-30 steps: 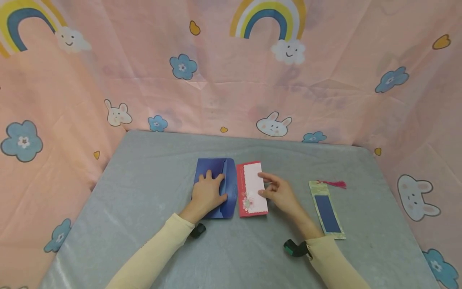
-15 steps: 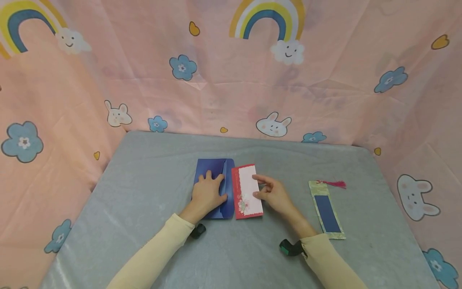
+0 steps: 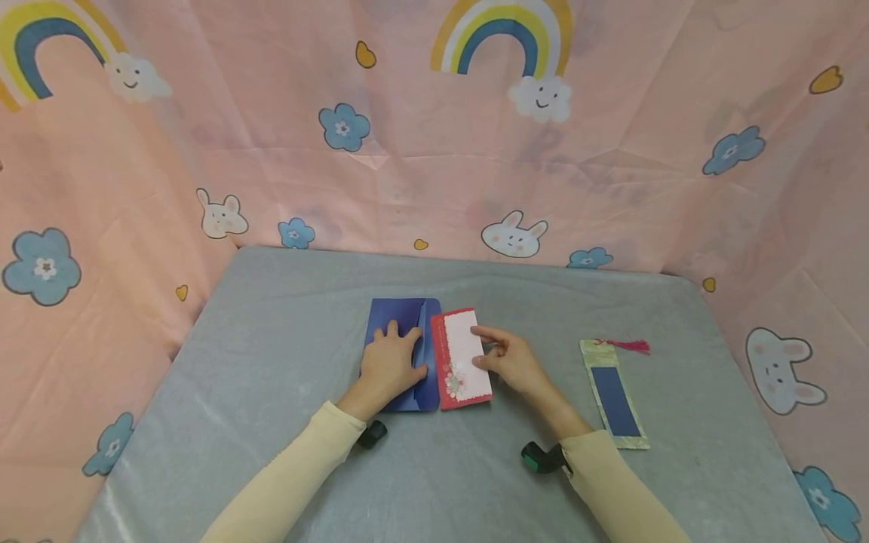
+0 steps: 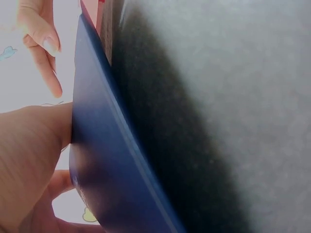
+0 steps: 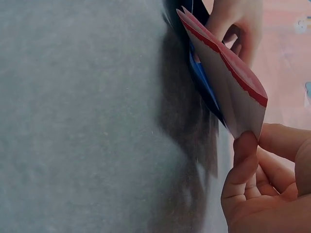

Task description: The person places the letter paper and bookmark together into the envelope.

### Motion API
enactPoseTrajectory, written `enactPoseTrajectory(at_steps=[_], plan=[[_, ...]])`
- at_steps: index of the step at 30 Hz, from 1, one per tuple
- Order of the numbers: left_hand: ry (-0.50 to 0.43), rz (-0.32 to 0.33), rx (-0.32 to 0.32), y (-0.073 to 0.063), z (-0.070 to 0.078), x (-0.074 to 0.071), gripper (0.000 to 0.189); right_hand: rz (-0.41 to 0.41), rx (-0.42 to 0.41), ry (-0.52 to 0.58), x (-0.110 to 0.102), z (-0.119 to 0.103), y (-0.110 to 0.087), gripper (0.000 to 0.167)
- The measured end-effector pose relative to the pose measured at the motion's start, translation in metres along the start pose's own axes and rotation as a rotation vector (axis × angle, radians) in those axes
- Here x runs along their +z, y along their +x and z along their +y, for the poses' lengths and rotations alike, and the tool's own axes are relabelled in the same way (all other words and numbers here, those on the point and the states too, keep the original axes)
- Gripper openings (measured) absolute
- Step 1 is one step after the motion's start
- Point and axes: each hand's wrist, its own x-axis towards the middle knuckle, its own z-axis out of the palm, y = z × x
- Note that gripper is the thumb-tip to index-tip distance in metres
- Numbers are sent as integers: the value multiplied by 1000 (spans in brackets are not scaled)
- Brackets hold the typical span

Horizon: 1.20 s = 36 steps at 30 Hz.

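A blue envelope (image 3: 394,308) lies on the table with its flap side to the right. My left hand (image 3: 388,369) rests on it with fingers spread, the thumb near the flap. In the left wrist view, the envelope (image 4: 104,141) stands beside that hand's thumb, its near edge raised. My right hand (image 3: 512,363) pinches the right edge of a folded red and white card (image 3: 465,351) with a flower print. The card's left edge overlaps the envelope's flap. In the right wrist view, the card (image 5: 228,87) bows open slightly between its two layers, above the envelope.
A green-bordered bookmark (image 3: 616,400) with a dark blue panel and a pink tassel (image 3: 633,347) lies to the right of the right hand. A grey cloth covers the table (image 3: 285,317). A pink printed curtain (image 3: 407,188) hangs around its back and sides.
My right hand has moved left with the card, from beside the envelope to over its flap, and the card has tilted a little. The left hand has stayed put on the envelope.
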Motion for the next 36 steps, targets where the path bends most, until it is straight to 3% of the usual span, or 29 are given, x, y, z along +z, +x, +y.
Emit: enactPoseTrajectory(at_steps=[19,36], plan=[[12,5,4,0,-1,1,61,16,5,-10,6,0,11,50],[7,3,7,0,1,-1,62,29,-57,43,8,0,20,47]])
